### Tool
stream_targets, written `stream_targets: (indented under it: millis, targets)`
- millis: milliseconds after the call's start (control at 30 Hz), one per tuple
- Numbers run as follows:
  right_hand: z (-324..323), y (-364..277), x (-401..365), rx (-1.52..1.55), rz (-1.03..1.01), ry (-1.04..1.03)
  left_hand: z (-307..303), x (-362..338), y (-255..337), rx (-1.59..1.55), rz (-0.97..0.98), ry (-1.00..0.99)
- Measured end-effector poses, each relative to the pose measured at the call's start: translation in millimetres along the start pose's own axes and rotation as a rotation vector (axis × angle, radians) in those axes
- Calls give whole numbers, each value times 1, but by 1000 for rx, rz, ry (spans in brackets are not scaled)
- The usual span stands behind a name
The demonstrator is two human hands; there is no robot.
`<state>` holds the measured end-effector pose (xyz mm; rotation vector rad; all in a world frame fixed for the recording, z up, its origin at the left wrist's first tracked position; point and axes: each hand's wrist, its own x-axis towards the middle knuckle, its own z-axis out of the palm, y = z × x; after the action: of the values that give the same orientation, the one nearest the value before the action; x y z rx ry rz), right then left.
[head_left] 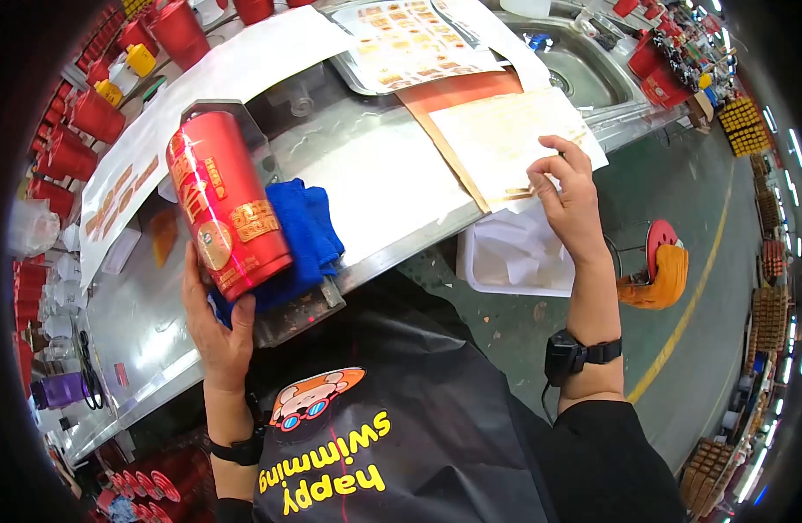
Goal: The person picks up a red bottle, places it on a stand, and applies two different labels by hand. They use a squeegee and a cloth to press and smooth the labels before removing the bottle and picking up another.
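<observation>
My left hand [216, 336] is wrapped round the lower end of a red cylindrical canister [226, 200] with gold lettering and a round emblem. The canister lies tilted over a folded blue cloth [305, 231] at the bench edge. Over the right part of the bench, my right hand [568, 196] has its thumb and index finger drawn together in a pinch. Whether anything is between those fingertips is too small to tell. Just beside them lies a pale sheet [497, 139] with small gold-brown prints, on top of an orange-brown board [444, 96].
A tray [409, 44] of printed decal sheets lies at the back, near a metal sink [584, 65]. Below the bench edge sits a white bin [518, 253] with paper scraps. A stool with an orange cover [658, 275] stands right. Red containers [70, 152] line the left.
</observation>
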<state>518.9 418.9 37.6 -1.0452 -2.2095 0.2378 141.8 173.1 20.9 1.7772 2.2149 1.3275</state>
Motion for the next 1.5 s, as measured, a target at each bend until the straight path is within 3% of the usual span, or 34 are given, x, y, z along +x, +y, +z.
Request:
stream_targets:
  millis: [100,167,233,567,1500]
  targets:
    - [-6,-10,12,-33,-29,7,-7,7,6,98,35,11]
    - [-9,-7,10,-75,-42,-114,-11,8,6,215,119,24]
    - [-14,-2,6,-55,-42,-203,-8,5,6,117,61,44]
    - [-8,4,-27,-135,-34,-91,2,2,2,-27,27,35]
    - [9,14,-28,-98,-142,54,0,0,1,-13,32,39]
